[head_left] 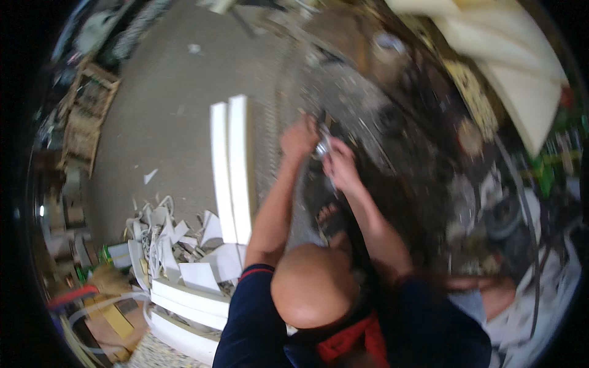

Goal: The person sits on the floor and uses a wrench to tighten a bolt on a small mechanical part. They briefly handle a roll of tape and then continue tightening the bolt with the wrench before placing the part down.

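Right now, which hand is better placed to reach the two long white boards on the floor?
Probably the left hand: the white boards lie just to its left; the right hand sits beyond the small shiny metal piece between them.

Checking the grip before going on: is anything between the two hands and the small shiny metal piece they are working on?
Nothing visible. The left hand and right hand both close directly around the metal piece; blur hides the finer contact.
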Available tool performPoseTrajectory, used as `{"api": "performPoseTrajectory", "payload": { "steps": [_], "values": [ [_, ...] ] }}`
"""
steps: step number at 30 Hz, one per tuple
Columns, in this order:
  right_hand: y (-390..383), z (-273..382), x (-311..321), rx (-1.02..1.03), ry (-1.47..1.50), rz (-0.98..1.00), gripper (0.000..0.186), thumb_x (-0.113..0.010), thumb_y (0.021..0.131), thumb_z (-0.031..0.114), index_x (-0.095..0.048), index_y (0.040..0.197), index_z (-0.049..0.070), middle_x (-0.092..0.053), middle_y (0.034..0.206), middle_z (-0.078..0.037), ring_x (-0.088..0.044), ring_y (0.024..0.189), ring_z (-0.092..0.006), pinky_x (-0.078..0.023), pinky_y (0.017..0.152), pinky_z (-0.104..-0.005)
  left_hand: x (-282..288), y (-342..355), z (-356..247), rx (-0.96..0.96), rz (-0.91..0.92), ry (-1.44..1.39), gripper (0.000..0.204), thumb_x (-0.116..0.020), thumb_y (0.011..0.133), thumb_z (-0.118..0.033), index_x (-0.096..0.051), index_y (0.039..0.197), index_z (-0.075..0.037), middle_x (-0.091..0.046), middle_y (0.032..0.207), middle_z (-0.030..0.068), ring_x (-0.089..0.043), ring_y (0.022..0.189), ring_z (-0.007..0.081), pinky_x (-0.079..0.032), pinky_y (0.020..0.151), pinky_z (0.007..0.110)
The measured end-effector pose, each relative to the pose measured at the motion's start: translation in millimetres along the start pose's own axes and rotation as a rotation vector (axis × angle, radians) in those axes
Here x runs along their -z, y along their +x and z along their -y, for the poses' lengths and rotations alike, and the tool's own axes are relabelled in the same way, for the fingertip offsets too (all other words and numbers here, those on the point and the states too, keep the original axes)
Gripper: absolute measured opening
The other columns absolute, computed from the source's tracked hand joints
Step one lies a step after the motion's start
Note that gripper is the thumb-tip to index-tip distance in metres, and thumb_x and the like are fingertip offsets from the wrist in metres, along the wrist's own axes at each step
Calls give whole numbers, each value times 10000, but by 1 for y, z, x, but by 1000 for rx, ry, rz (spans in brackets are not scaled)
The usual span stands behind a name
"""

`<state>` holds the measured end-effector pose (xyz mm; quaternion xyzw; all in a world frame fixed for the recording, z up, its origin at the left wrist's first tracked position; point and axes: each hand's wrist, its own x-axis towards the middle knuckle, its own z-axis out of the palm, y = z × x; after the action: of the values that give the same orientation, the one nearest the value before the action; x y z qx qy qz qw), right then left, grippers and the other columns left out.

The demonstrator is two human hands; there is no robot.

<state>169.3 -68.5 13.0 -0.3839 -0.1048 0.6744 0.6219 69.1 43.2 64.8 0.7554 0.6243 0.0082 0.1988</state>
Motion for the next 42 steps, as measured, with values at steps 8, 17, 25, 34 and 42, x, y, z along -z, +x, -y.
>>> {"api": "performPoseTrajectory", "payload": {
  "steps": [8, 17, 25, 34, 42],
  "values": [
    [-4, 9, -19, -156, -60, -234, 354, -443, 971, 1, -490, 1316, 62, -532, 740, -38, -437, 494, -93, -317, 407, -258, -4, -2, 2, -35, -164, -8, 438, -406, 1026, -422, -601, 1322, -164, -712, 1060, 234, -682, 986, 437, -532, 852, 538],
    [-8, 2, -22, -93, -71, -199, 353, -443, 982, 19, -491, 1330, 56, -535, 777, -51, -430, 525, -88, -316, 427, -263, -8, 0, 5, -60, -157, -13, 449, -388, 1031, -413, -604, 1329, -157, -710, 1057, 239, -678, 987, 445, -524, 850, 544],
    [-11, 0, -32, -68, -77, -239, 430, -446, 923, -45, -503, 1333, 71, -537, 753, -41, -441, 517, -96, -312, 406, -275, -6, 0, 3, -44, -158, -19, 452, -377, 1032, -435, -604, 1327, -178, -704, 1080, 243, -672, 1015, 442, -521, 861, 537],
    [-2, -3, -26, 133, -262, -274, 479, -493, 861, -93, -557, 1317, 42, -540, 749, -25, -437, 491, -84, -314, 394, -270, -8, 2, 5, -54, -146, -31, 458, -370, 1033, -439, -610, 1322, -176, -705, 1084, 233, -666, 1020, 445, -518, 862, 539],
    [13, -7, -8, -4, -418, -268, 473, -528, 861, -58, -551, 1329, 9, -526, 736, -16, -454, 495, -86, -328, 389, -270, -4, -1, 1, -39, -162, -38, 479, -356, 1036, -457, -632, 1298, -166, -703, 1065, 252, -667, 1009, 454, -520, 860, 544]
  ]
}}
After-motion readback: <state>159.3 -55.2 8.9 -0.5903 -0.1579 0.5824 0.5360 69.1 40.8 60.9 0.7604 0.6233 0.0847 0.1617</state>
